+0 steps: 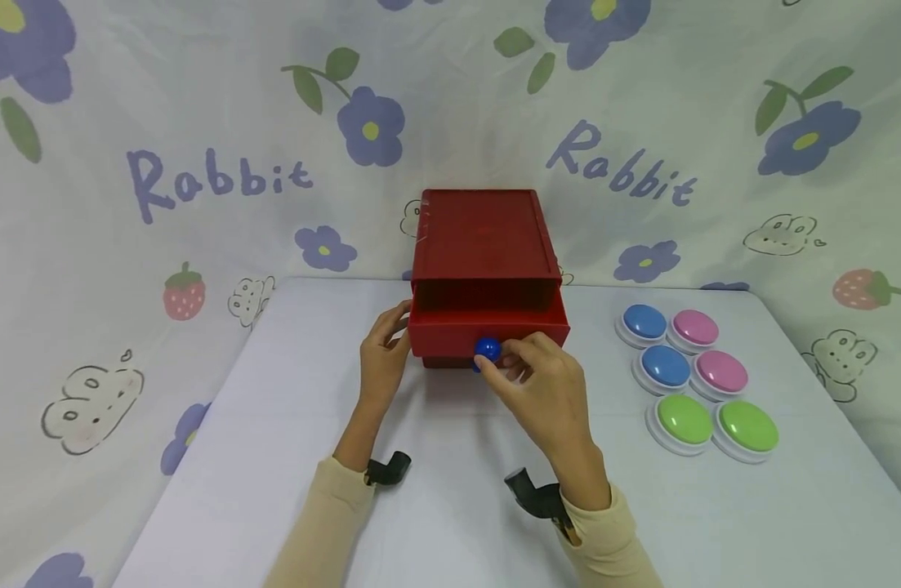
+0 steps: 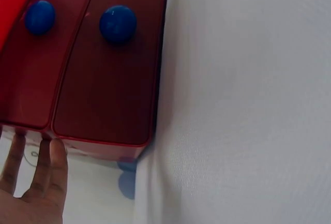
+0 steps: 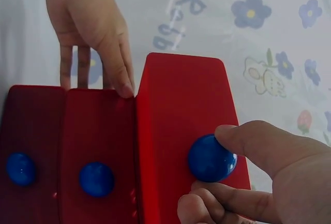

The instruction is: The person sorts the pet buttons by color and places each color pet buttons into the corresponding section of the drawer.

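A red drawer cabinet (image 1: pixel 487 237) stands at the back of the table, its top drawer (image 1: pixel 446 338) pulled partway out. In the head view my right hand (image 1: pixel 553 392) pinches the round blue knob (image 1: pixel 488 349) of that drawer between thumb and fingers. My left hand (image 1: pixel 382 359) rests its fairly straight fingers against the cabinet's left side, as the left wrist view also shows. Two lower drawers, each with a blue knob (image 3: pixel 96 179), are shut in the right wrist view. Only the front part of the top drawer's inside is visible; the back lies in shadow.
Blue (image 1: pixel 665 365), pink (image 1: pixel 721 371) and green (image 1: pixel 684 419) domed push buttons on white bases stand in pairs to the right of the cabinet. A patterned cloth (image 1: pixel 450 122) hangs behind the white table (image 1: pixel 274 457).
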`<action>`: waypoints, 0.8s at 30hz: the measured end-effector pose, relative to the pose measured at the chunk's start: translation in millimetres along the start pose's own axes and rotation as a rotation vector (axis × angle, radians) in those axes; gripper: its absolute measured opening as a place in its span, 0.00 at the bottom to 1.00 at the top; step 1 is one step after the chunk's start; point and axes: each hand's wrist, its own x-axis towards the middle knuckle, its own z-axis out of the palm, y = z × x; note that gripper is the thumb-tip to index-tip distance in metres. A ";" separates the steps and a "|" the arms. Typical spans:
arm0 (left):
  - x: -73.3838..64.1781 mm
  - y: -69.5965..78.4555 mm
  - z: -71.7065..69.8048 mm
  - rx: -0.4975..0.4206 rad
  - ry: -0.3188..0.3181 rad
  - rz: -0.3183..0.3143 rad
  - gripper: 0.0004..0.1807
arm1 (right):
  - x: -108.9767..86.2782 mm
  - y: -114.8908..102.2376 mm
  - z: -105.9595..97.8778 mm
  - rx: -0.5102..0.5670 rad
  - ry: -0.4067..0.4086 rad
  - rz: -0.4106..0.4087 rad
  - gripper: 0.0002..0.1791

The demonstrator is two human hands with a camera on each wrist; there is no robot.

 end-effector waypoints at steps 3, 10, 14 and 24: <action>-0.5 -1.1 0.5 0.009 0.005 -0.005 0.23 | -2.2 -1.0 -1.7 -0.002 -0.010 0.013 0.15; 0.6 -2.6 1.8 0.019 0.013 -0.008 0.22 | -5.4 -2.2 -4.4 0.006 -0.016 0.022 0.15; 0.6 -0.4 1.0 0.010 0.008 -0.012 0.22 | -6.8 -4.1 -5.4 0.016 -0.022 0.027 0.15; -0.4 -1.2 0.0 -0.015 -0.009 0.012 0.22 | -9.5 -12.9 -14.7 -0.022 -0.076 0.053 0.14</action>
